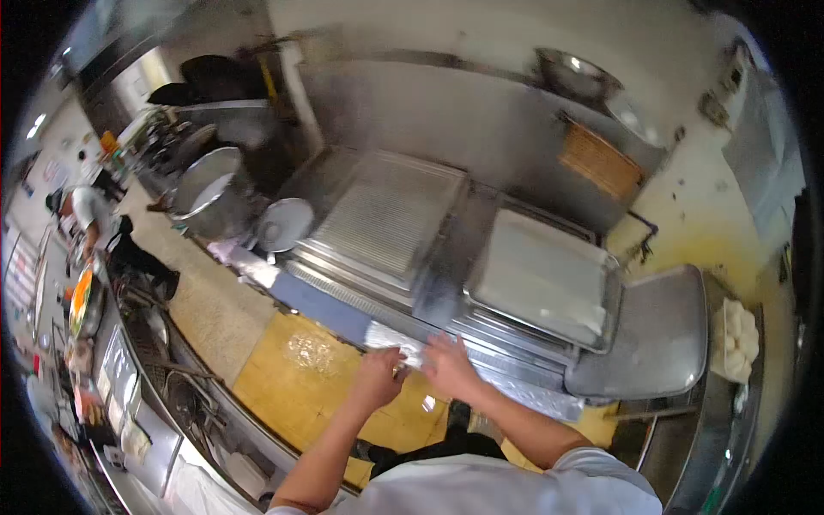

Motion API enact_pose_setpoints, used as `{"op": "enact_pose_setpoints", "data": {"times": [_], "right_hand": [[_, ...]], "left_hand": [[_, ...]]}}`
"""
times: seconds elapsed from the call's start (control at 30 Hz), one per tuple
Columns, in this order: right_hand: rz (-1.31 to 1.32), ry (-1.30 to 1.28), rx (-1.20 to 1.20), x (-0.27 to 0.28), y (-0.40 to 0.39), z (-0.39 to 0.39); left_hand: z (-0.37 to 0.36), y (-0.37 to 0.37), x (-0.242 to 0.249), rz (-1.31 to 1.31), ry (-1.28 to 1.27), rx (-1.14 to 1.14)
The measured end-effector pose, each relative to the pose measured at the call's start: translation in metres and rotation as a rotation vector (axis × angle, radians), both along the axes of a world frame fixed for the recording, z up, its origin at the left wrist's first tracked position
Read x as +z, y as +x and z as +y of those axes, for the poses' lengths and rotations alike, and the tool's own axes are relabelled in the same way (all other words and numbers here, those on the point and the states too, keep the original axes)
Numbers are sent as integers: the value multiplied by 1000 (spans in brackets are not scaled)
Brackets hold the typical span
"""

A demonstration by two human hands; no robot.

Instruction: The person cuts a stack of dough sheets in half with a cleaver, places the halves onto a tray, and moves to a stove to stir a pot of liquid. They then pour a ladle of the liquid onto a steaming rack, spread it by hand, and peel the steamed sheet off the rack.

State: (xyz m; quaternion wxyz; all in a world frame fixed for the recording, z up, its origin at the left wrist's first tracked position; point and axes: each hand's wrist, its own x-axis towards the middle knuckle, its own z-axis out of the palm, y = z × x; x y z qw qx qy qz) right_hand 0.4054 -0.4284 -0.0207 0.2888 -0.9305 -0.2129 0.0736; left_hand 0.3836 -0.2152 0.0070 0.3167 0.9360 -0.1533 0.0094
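Observation:
Near the front edge of the metal counter, my left hand (378,378) has its fingers curled in at a shiny, crumpled silvery piece (393,341). My right hand (449,367) lies just to the right, its fingers spread over the same edge. What the left fingers grip is too small to make out. Behind my hands are a ridged metal tray (386,215) and, to its right, a pale, flat-topped tray (541,279). A clear plastic-like strip (532,390) runs along the edge beside my right forearm.
A large pot (209,193) and a round lid (285,225) stand left. An empty grey tray (648,335) and a container of white pieces (736,342) are right. A person (107,227) stands at the far left. The floor (300,378) is yellow.

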Motion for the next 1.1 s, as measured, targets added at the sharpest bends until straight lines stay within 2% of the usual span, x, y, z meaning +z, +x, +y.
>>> {"op": "enact_pose_setpoints", "data": {"times": [0.13,0.23,0.3,0.4,0.5,0.53,0.67,0.77,0.87,0.93,0.97,1.03,1.07,1.1], "right_hand": [[-86,-2,-277,4,22,-123],[-86,59,-524,-20,45,-226],[-73,-58,-660,-34,62,-293],[-86,-472,-796,-36,69,-346],[-2,-564,-669,-95,80,-393],[22,-499,-660,-73,78,-390],[144,-515,-629,-77,81,-397],[259,-563,-602,-70,74,-398],[429,-515,-583,-64,72,-405],[473,-489,-579,-51,72,-405],[310,-467,-632,-48,75,-402],[-32,-413,-727,-42,90,-394],[-58,-425,-749,-63,99,-397],[-85,-437,-771,-82,107,-400]], "left_hand": [[-103,62,-6,24,1,-139],[-172,111,-28,4,-13,-212],[-217,148,-39,40,103,-260],[-261,197,-79,-12,239,-320],[-287,222,-111,-38,452,-310],[-292,227,-122,-33,482,-301],[-300,249,-134,135,615,-315],[-300,248,-105,249,649,-332],[-282,254,-118,255,687,-445],[-288,255,-88,247,616,-505],[-290,253,-76,244,580,-531],[-299,252,-90,-74,459,-364],[-303,257,-98,-238,395,-280],[-302,263,-107,-183,426,-291]]}}
